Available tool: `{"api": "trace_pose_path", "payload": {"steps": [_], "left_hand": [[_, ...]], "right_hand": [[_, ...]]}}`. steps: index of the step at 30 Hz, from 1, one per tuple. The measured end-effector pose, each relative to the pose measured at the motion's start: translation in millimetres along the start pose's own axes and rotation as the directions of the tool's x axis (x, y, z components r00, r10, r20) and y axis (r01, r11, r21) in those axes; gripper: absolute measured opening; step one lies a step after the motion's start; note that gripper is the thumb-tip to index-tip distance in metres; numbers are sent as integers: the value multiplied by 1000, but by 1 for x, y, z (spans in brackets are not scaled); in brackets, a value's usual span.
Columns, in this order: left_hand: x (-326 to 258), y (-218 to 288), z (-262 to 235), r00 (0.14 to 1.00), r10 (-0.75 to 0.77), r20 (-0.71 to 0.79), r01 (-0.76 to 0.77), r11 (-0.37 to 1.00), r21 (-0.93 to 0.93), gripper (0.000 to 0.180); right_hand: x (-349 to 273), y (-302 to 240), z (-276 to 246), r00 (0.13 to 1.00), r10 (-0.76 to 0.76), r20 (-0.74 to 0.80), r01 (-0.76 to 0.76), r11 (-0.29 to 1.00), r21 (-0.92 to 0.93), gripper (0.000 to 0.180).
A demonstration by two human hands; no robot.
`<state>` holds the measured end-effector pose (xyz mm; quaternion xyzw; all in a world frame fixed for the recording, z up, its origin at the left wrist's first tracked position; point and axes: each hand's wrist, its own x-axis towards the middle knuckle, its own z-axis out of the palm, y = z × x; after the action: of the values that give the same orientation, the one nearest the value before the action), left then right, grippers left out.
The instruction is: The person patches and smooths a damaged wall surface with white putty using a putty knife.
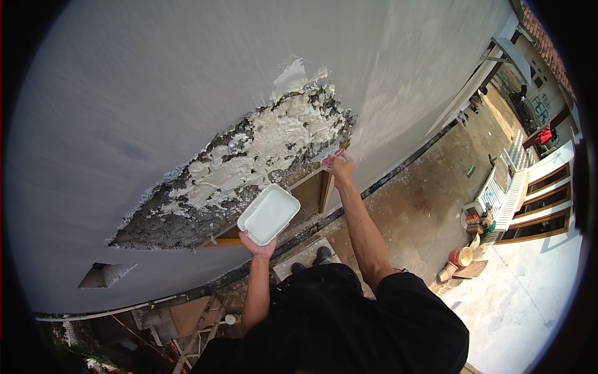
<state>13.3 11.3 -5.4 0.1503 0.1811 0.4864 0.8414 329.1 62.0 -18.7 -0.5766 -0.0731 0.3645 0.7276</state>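
Observation:
My left hand is closed on the lower edge of a white rectangular plastic tub, whose inside looks white; how much filler is in it I cannot tell. Up against the wall, my right hand grips a putty knife with a pale blade and some red on it, partly covered by my fingers. The blade is at the lower right edge of a rough broken patch in the grey wall. Cream-white filler is spread unevenly over much of this patch, with dark rough masonry showing between.
Below the patch is a wood-framed opening. My shoes stand on a pale board. A small hole is at the wall's lower left, above boards and scrap wood. Across the concrete yard are a white bench and buckets.

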Motion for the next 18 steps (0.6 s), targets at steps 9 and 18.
{"api": "trace_pose_path", "payload": {"steps": [9,18], "left_hand": [[4,-7,5,999,-32,4,32,999,-7,80],[-1,2,6,1000,-17,2,17,1000,-19,80]], "right_hand": [[7,21,19,967,-223,-128,206,970,-130,12],[-39,-31,67,958,-257,-129,190,902,-388,15]]}}
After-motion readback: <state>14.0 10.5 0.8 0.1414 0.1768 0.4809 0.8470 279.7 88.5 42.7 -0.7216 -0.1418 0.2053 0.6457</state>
